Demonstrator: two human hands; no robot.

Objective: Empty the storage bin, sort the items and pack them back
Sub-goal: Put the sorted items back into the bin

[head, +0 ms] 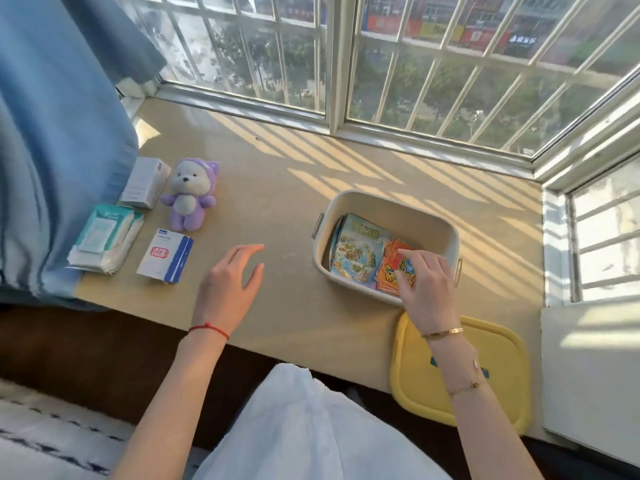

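A cream storage bin [408, 206] stands on the window ledge at the right. Inside lie a blue illustrated booklet [356, 251] and an orange packet [393, 268]. My right hand [427, 289] reaches into the bin, its fingers resting on the orange packet; whether it grips it is unclear. Over the ledge left of the bin my left hand [230, 289] hovers with fingers spread and nothing in it. At the left lie a purple plush toy [189, 195], a white box [145, 183], a pack of wipes [104, 237] and a white and blue box [165, 256].
The bin's yellow lid [491, 393] lies at the ledge's front edge, under my right forearm. A blue curtain [52, 150] hangs at the left, touching the wipes. Barred windows [415, 81] close the back and right. Bare ledge [277, 188] lies between the toy and the bin.
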